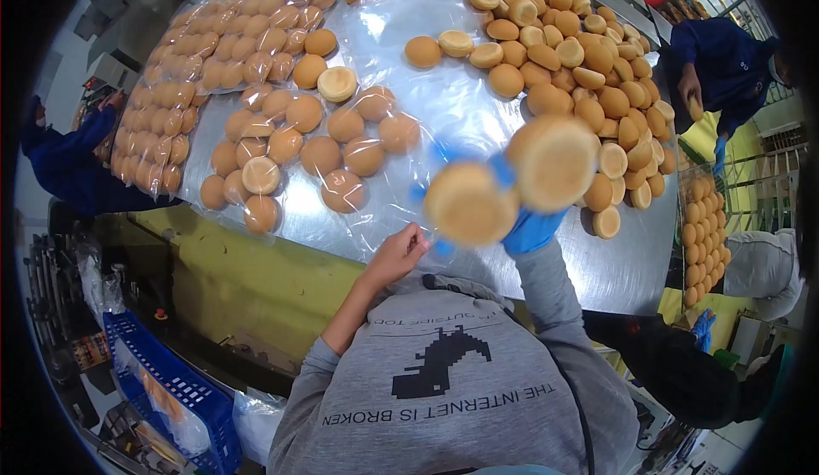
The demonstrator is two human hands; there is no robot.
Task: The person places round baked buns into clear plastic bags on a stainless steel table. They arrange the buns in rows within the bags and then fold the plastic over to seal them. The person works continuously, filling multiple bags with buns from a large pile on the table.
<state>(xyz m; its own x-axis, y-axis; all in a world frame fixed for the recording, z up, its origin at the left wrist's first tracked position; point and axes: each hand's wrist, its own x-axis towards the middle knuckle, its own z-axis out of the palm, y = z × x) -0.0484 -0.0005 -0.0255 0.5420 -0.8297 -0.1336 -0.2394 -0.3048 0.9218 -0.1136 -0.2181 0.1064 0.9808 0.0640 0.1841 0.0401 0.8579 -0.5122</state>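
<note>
My right hand (534, 229), in a blue glove, holds two round buns (470, 203) above the table's front part, pale flat sides showing; they are blurred. My bare left hand (402, 251) is closed with its fingertips at the edge of a clear plastic bag (390, 200); whether it pinches the film I cannot tell. Several buns (345, 155) lie under clear film left of my hands. A flat stack of clear plastic bags (416, 85) lies ahead. Loose buns (598, 59) are heaped at the right and far side of the metal table (630, 270).
Filled bags of buns (237, 40) cover the table's left end. A blue plastic crate (185, 385) stands at lower left. A co-worker in blue (720, 72) stands at the right near a tray of buns (704, 238); another co-worker (70, 161) is at the left.
</note>
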